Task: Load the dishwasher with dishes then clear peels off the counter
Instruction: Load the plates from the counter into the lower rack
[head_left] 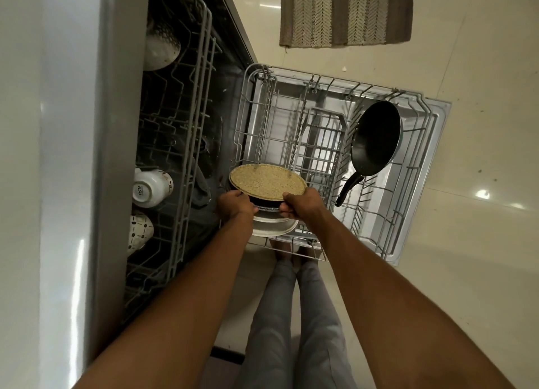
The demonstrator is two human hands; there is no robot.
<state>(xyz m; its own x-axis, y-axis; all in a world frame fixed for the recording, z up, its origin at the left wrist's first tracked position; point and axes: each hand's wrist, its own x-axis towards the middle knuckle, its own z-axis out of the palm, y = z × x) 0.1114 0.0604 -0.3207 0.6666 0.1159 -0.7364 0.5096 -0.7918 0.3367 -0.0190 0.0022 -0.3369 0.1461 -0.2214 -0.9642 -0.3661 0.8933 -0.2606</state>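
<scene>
Left hand: I grip the left edge of the stack, fingers curled.
Right hand: I grip its right edge.
Round speckled tan plate: tops the stack, above the grey wire lower rack.
Black frying pan: tilted on edge in that rack.

My left hand and right hand covered the near edge of the speckled plate, and I could not tell how many dishes sat stacked under it; only a dark rim and a white plate showed below. My fingertips were tucked out of sight beneath the stack. The upper rack lay in deep shadow, so what stood behind the cups was unreadable. My feet were hidden by the lower rack. The rug was cut off by the top edge.
</scene>
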